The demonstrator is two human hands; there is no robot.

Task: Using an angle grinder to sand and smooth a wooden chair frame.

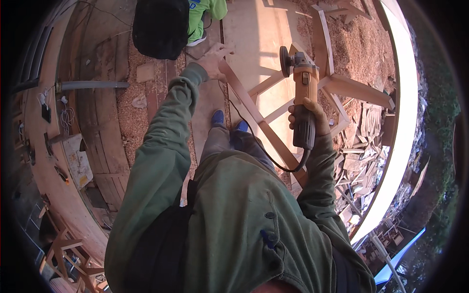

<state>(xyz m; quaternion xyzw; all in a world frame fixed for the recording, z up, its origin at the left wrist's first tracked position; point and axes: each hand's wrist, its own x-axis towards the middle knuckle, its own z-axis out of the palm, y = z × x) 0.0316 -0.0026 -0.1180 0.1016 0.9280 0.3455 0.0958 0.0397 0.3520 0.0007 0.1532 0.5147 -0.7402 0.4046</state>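
Note:
My right hand point(312, 117) is closed around the dark grip of a yellow and black angle grinder point(306, 83). The grinder is upright in view, its round dark disc point(285, 61) turned to the left and held above the wooden frame. A black cord leaves its lower end and loops left across the frame. At the frame's far left end, my left hand point(213, 62) grips a long wooden bar point(244, 93), with some fingers reaching past the bar's end. The frame has crossing braces point(273, 83) and sits in front of my feet.
A person in a green shirt point(207, 14) is just beyond my left hand, beside a black rounded object point(161, 29). Wood shavings point(359, 53) cover much of the floor. Offcuts point(361, 161) are heaped at the right. Another wooden frame piece point(359, 90) stands at the far right.

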